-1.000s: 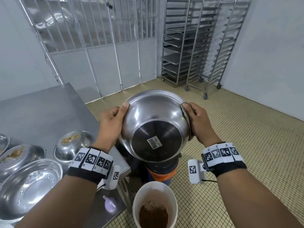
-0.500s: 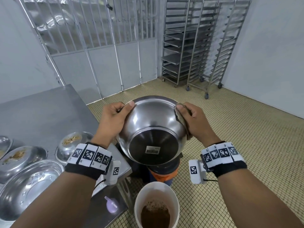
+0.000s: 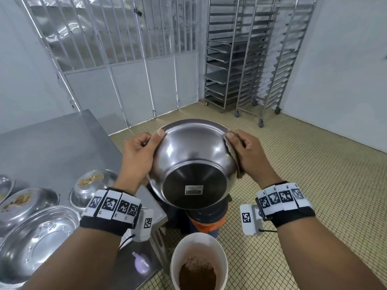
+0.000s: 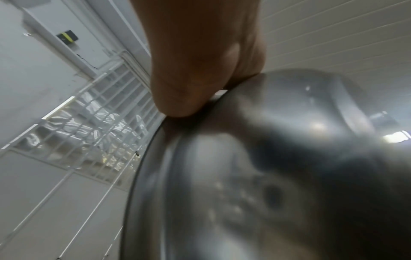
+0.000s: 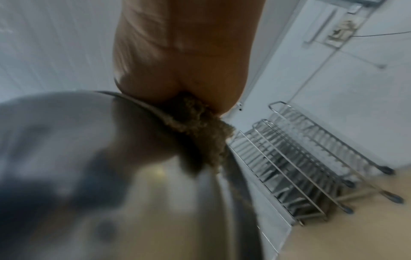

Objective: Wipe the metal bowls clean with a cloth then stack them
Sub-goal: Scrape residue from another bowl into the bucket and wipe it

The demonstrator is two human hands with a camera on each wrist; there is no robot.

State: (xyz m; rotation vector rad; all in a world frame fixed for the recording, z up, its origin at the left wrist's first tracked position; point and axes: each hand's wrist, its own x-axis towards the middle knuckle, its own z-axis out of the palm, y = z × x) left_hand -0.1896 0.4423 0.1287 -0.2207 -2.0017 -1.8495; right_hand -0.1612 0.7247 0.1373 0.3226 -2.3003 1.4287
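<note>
Now, bowl (image 3: 193, 164): tipped lower over bucket (image 3: 199, 260) than a second ago.
left hand (image 3: 136, 158): grips rim.
right hand (image 3: 249, 155): pinches cloth (image 5: 200, 130) on rim.
Wiping: ongoing.

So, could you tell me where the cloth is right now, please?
In the head view the cloth is right of centre, pinched by the right hand against the rim of the held metal bowl, above the white bucket.

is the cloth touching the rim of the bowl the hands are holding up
Touching. The right wrist view shows the cloth bunched against the bowl rim under the right hand; the head view agrees.
</note>
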